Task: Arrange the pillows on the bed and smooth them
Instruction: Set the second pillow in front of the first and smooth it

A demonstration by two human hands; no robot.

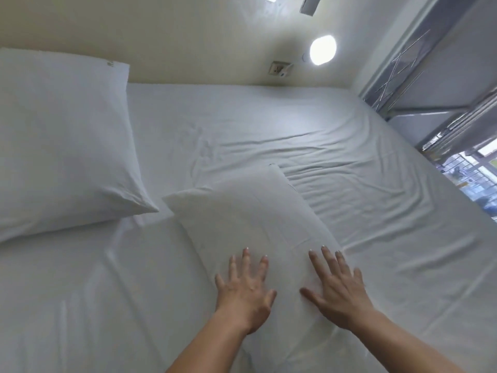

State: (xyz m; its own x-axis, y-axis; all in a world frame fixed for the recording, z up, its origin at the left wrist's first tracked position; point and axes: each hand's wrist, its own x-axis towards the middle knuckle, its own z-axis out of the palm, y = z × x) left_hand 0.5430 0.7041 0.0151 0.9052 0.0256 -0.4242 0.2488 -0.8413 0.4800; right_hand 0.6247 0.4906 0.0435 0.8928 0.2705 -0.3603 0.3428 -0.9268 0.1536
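both hands lie flat and open, fingers spread, on the near end of a white pillow (250, 222) that sits angled in the middle of the bed (363, 184), the left hand (246, 292) beside the right hand (338, 289). a second white pillow (61, 146) rests at the far left, its corner near the first, on the wrinkled sheet.

I'm facing a cream wall (188, 36) with 1 glowing round lamp (322, 50) and a socket (281, 69); a window (468, 181) brightens my right.
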